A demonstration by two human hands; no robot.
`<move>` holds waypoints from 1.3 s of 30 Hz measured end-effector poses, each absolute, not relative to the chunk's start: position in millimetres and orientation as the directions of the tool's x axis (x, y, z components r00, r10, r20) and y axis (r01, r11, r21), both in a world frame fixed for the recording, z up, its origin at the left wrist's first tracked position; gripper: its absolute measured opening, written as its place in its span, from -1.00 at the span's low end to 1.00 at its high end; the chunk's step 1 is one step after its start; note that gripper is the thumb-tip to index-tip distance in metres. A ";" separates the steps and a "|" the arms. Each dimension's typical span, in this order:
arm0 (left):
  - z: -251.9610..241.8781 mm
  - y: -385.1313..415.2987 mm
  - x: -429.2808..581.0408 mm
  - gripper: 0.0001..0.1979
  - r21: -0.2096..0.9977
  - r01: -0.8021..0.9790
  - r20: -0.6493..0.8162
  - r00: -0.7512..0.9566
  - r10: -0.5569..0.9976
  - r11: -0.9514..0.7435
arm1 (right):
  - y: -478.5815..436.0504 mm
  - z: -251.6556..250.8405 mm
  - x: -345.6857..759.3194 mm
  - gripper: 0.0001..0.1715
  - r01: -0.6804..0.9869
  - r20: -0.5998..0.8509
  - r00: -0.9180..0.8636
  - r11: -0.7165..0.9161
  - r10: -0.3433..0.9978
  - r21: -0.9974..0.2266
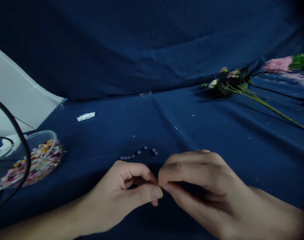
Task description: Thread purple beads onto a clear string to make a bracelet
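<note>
My left hand [128,191] is closed in a pinch, thumb against the curled fingers, low in the middle of the view. Touching its fingertips, my right hand [204,176] pinches with thumb and index finger. Whatever lies between the fingertips is hidden or too small to make out. Just beyond the hands, several small purple beads [138,152] lie in a loose curved row on the blue cloth [111,130]. From the row's left end a thin clear thread [93,158] curves away to the left; whether it runs through all the beads I cannot tell.
At left, a clear round container [55,135] holds many coloured beads, with a black cable [26,146] crossing in front. Behind it stands a white panel [19,86]. A small white packet [86,116] lies farther back. Artificial flowers [232,83] with a long green stem lie at the right.
</note>
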State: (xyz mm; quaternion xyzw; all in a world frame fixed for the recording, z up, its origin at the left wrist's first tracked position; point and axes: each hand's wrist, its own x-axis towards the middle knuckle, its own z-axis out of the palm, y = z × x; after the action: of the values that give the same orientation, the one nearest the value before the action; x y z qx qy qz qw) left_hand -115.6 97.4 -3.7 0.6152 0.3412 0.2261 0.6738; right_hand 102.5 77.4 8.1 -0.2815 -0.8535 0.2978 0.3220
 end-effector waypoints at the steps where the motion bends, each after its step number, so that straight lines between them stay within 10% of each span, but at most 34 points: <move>1: -3.1 97.0 -115.8 -0.87 0.983 0.120 -0.183 0.661 0.728 0.139 | 77.3 8.1 102.4 -0.76 0.307 0.358 -0.631 0.645 0.688 -0.700; 39: -7.7 90.0 -114.9 -0.80 0.983 0.137 -0.178 0.526 0.832 0.124 | 82.4 8.7 94.6 -0.76 0.253 0.353 -0.457 0.500 0.816 -0.828</move>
State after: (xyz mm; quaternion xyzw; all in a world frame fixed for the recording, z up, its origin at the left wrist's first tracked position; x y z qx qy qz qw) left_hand -114.9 90.0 -7.7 0.6020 0.4021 0.2746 0.6329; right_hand 94.6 82.4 8.7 -0.3458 -0.7734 0.3614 0.3895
